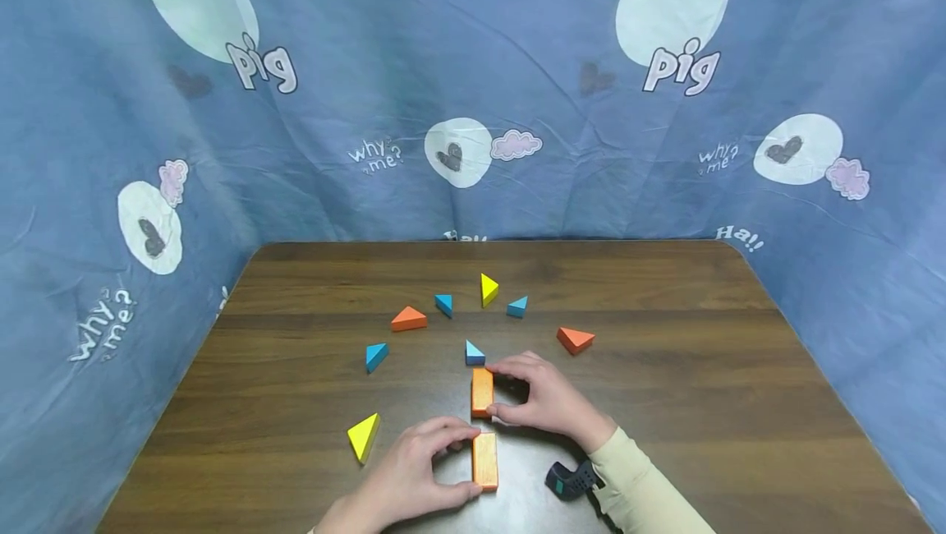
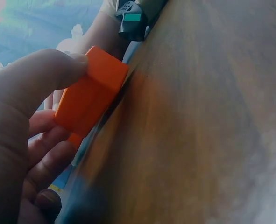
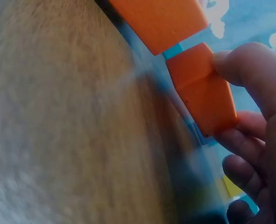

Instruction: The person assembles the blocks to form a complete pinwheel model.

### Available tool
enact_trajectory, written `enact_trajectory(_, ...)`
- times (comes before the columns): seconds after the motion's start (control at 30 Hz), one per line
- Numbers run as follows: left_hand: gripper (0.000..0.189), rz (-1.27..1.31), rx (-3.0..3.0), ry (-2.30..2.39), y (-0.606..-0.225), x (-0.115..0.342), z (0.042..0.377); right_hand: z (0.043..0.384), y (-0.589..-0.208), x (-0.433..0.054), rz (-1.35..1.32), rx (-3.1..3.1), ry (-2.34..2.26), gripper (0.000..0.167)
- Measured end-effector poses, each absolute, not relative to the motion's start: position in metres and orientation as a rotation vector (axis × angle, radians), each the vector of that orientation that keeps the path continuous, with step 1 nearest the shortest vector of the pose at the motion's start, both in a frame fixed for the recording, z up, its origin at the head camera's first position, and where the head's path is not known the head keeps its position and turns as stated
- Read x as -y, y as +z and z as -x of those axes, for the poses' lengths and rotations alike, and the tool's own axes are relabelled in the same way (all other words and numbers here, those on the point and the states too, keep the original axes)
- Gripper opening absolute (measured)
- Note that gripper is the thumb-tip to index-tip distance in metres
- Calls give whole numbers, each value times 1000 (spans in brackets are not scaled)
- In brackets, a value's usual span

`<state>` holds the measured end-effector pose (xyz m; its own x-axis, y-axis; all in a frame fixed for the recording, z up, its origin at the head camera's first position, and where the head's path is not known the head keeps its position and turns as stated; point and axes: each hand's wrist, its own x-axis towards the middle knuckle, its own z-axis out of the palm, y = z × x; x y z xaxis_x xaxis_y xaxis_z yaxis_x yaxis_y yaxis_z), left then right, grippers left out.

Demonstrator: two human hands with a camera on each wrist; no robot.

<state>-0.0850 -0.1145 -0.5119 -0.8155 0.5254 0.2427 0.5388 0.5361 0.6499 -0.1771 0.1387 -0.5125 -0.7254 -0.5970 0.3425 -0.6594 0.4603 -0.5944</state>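
Note:
Two orange rectangular blocks lie in a line in front of me, with a small gap between them. My left hand (image 1: 421, 468) holds the nearer orange block (image 1: 484, 463) by its ends, thumb at the near end and fingertips at the far end. That same block (image 2: 88, 95) fills the middle of the left wrist view. With thumb and fingers, my right hand (image 1: 550, 398) pinches the farther orange block (image 1: 482, 392) by its ends. A small blue triangular block (image 1: 474, 353) stands just beyond the farther one. In the right wrist view the pinched block (image 3: 203, 93) shows clearly.
Several triangular blocks lie spread on the brown wooden table (image 1: 702, 419): a yellow one (image 1: 364, 437) left of my left hand, a red-orange one (image 1: 575, 340) at right, another yellow one (image 1: 489, 290) at the back. A black wrist device (image 1: 572, 481) sits by my right wrist. Blue printed cloth surrounds the table.

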Motion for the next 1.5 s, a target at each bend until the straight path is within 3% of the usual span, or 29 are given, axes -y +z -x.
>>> enact_trajectory(1.23, 56, 944, 2689, -1165, -516, 112, 89, 170, -513, -145, -1075, 2779, 1113, 59)
enact_trajectory(1.5, 68, 852, 2718, -1193, -515, 113, 87, 172, -515, -145, -1107, 2712, 1177, 53)
